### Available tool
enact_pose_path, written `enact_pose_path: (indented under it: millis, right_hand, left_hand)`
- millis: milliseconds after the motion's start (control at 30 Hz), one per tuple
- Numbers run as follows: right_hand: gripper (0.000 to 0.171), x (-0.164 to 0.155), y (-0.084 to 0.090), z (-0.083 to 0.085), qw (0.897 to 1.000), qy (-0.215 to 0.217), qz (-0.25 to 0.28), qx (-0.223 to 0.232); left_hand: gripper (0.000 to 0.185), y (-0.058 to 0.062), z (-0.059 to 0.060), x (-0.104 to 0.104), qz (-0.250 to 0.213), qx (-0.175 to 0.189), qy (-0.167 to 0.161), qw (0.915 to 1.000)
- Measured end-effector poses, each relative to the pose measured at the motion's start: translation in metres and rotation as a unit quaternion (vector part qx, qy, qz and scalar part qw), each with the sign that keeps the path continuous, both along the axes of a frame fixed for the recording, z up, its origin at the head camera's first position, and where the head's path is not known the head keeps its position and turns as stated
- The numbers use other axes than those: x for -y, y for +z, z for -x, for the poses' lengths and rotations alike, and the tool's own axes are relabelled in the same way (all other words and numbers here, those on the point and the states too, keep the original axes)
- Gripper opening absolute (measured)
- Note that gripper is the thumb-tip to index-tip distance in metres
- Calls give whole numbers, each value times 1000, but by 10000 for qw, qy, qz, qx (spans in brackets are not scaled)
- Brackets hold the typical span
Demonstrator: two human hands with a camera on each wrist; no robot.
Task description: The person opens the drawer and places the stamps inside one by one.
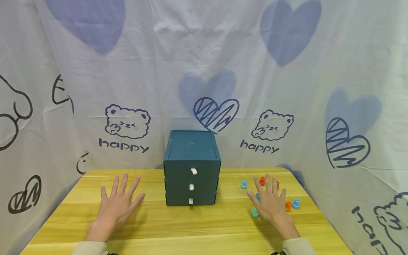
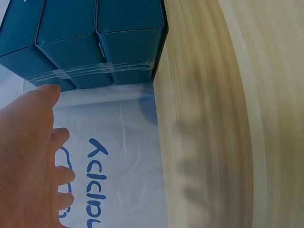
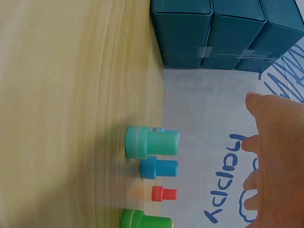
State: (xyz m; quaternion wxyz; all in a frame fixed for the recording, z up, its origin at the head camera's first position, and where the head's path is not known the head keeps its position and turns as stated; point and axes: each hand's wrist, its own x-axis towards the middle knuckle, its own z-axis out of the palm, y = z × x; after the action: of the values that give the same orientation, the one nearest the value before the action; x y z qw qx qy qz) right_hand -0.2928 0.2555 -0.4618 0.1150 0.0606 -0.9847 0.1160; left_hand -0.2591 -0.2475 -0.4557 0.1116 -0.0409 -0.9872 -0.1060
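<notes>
A dark teal cabinet (image 1: 192, 182) with three drawers, each with a white handle, stands at the middle of the table's back half. My left hand (image 1: 117, 203) hovers over the table to its left, fingers spread, holding nothing. To the right of the cabinet my right hand (image 1: 272, 205) is likewise spread and holds nothing. Around and partly behind it stand several small stepped pegs: a light blue peg (image 1: 243, 184), a red peg (image 1: 262, 181), an orange peg (image 1: 288, 206), another blue peg (image 1: 296, 203) and a teal-green peg (image 1: 255, 212). In the right wrist view a green peg (image 3: 145, 220) also shows.
The wooden table (image 1: 178, 230) is enclosed by a white cloth (image 1: 165, 88) printed with hearts, bears and the word happy, at the back and both sides. Clear tape (image 2: 95, 70) runs across the cabinet's side.
</notes>
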Motion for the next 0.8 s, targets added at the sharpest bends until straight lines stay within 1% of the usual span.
enact_pose_path:
  millis: [100,133,167,200,233,267,300,367,400,433,467,567,633,667,733,800]
  right_hand:
    - [73,-1,1,-1,10000,27,39,10]
    - [72,-2,1,-1,10000,58,78,-13]
    - [70,-2,1,-1,9997,129,181,-61]
    - [69,-2,1,-1,9991,232,341,-121]
    - [66,-1,1,0,9976,370,545,-196]
    - [64,-1,1,2,9950,522,811,-275]
    - [61,0,1,3,9911,673,1094,-353]
    - [56,4,2,6,9787,940,1764,-474]
    - [55,7,3,7,9721,1010,2064,-471]
    - [53,9,4,9,9646,1044,2374,-470]
    - [51,13,6,10,9568,1044,2675,-447]
    - [45,25,13,10,9352,1045,3369,-324]
    - [42,34,19,10,9216,1166,3694,-241]
    - [41,39,22,10,9164,1258,3796,-184]
    - [40,49,28,11,9079,1463,3927,-102]
    - [40,59,34,10,9017,1641,4000,-27]
  left_hand:
    - [75,2,1,-1,-73,53,-48,9999]
    - [75,2,1,-1,-172,101,-111,9997]
    - [74,4,2,-1,-371,182,-220,9989]
    - [73,5,2,-1,-667,256,-381,9967]
    - [72,7,3,-1,-1011,337,-563,9927]
    - [71,9,5,-1,-1393,407,-774,9864]
    - [70,11,6,-1,-1783,478,-975,9780]
    - [68,17,9,-1,-2508,598,-1329,9570]
    - [67,21,11,-2,-2772,594,-1484,9474]
    - [67,24,14,-3,-2971,573,-1600,9396]
    - [66,28,16,-5,-3142,542,-1709,9323]
    - [63,40,23,-10,-3473,427,-1990,9154]
    - [62,47,29,-14,-3578,359,-2127,9085]
    - [62,50,32,-17,-3609,345,-2179,9061]
    - [62,56,39,-21,-3641,348,-2253,9030]
    - [63,61,47,-25,-3644,366,-2297,9017]
